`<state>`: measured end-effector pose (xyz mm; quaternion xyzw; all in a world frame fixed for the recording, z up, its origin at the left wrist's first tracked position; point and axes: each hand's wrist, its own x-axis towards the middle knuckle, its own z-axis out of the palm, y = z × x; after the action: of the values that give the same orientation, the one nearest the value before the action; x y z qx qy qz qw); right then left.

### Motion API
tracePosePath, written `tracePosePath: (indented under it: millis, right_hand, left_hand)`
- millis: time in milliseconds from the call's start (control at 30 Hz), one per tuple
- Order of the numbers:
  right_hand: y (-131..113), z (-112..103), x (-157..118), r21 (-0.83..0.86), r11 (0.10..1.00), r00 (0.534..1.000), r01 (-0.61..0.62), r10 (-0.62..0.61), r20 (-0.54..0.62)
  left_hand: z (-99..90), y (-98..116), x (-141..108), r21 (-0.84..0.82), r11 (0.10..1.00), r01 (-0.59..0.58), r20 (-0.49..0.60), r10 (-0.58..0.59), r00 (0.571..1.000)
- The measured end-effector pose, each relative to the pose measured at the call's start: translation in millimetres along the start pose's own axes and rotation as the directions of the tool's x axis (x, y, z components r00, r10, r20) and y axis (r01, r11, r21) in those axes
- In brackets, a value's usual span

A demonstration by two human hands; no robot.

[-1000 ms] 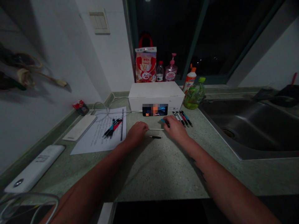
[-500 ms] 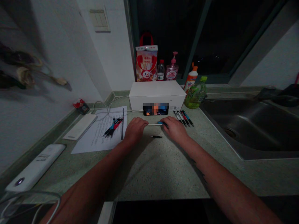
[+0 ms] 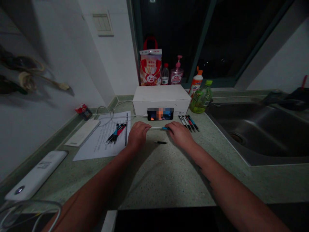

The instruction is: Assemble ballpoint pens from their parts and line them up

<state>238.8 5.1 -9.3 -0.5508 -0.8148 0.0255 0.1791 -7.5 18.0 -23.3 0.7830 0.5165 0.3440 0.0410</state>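
A thin white pen refill [image 3: 156, 128] runs level between my two hands above the countertop. My left hand [image 3: 138, 135] is closed in a pinch on its left end. In my right hand [image 3: 180, 132], also closed, is a blue pen barrel [image 3: 165, 128], partly hidden by the fingers. The refill's right end meets the barrel; how deep it sits inside cannot be made out. Below the hands lies a short black pen part [image 3: 160, 142] with a pale tip. Several pens [image 3: 188, 123] lie side by side to the right of my right hand.
A phone [image 3: 160, 115] leans on a white box [image 3: 161, 93], with a cable attached. Left are printed paper [image 3: 96, 141], a pile of pens [image 3: 116, 132], a white flat box [image 3: 83, 132] and a white device [image 3: 36, 175]. Bottles [image 3: 202, 100] stand by the sink [image 3: 246, 161].
More of the blue barrel shows at my right fingers and it lies more level with the refill. A shorter stretch of white refill is visible. Both hands stay nearly in place.
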Motion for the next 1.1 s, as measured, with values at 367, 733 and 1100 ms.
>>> tracePosePath:
  millis: [367,733,1100]
  right_hand:
    - [2.1,0.9,0.2,0.01,1.0,1.0,-0.01,0.01,-0.012]
    - [-6.0,2.4,-1.9,0.091,0.995,0.999,0.052,-0.051,-0.011]
    - [-2.3,8.5,-0.7,0.171,0.985,0.996,-0.013,0.027,-0.081]
  left_hand:
    - [-2.6,-0.9,0.2,-0.016,1.0,0.003,-0.02,-0.003,1.0]
    - [3.3,9.3,-1.1,-0.004,1.0,-0.026,0.107,0.027,0.994]
    - [1.1,22.1,-9.9,-0.015,0.999,-0.051,0.004,0.051,0.999]
